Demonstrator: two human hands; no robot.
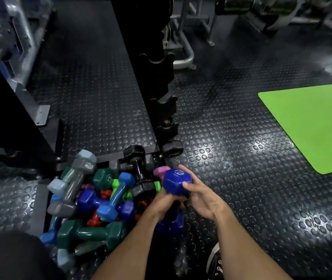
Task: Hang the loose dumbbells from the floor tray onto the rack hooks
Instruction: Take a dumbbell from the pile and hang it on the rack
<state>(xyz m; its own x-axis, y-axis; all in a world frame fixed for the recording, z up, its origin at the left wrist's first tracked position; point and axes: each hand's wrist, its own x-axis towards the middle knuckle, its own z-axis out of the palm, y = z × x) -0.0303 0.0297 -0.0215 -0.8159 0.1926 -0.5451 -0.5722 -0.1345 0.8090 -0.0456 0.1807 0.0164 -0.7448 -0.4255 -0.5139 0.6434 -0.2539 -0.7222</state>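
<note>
Dark studded rubber floor (232,162); green mat (312,126) right; grey machine frames (183,47) behind.

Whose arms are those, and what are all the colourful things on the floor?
The camera sits on a person's head and looks down, so you see that person's own arms. The colourful things are dumbbells, small weights for exercise, piled in a floor tray. The left hand grips a dark blue dumbbell by its handle, standing it on end. The right hand touches its top end with straight fingers. The black post behind is the rack; its hooks look bare. A green mat lies to the right.
</note>
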